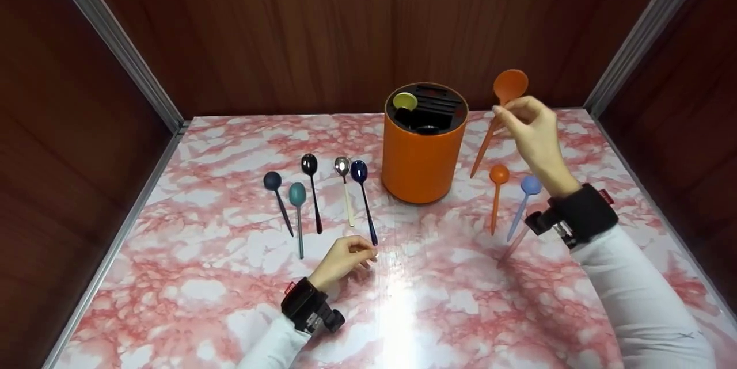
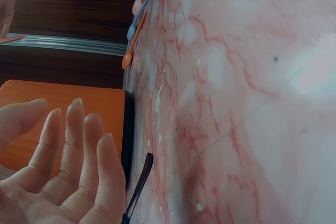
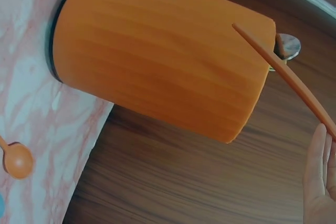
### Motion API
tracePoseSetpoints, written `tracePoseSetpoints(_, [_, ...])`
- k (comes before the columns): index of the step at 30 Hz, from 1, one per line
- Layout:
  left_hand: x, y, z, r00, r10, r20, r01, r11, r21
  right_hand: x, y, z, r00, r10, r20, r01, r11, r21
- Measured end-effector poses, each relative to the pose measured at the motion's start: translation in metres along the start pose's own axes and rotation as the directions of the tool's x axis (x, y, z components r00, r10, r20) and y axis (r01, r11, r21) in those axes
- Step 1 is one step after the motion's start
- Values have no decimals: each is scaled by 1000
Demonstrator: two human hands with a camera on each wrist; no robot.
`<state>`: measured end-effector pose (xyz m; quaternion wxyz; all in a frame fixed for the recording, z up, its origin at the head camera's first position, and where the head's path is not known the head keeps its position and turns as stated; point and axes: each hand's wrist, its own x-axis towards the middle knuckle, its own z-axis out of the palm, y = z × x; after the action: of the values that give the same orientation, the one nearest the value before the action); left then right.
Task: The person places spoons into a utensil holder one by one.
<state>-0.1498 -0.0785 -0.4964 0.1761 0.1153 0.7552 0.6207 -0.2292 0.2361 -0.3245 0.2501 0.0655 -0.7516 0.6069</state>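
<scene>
at two o'clock from the orange holder [image 1: 423, 163], the right grip [image 1: 533, 126] pinched a large spoon [image 1: 510, 87] below its bowl, perhaps to leave its handle free; at seven, the left grip [image 1: 345, 258] hung loosely spread.

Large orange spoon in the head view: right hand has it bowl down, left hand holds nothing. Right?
Not quite, the bowl is up: the head view shows the large orange spoon in the right hand with its bowl at the top and its handle slanting down. The rest stands: the left hand holds nothing.
</scene>
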Motion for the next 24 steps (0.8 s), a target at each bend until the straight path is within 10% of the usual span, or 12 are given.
tracePoseSetpoints(24, [1,1,-3,1000,20,17,-20,1000,-25,46,-36,18,998,-29,55,19,983,181])
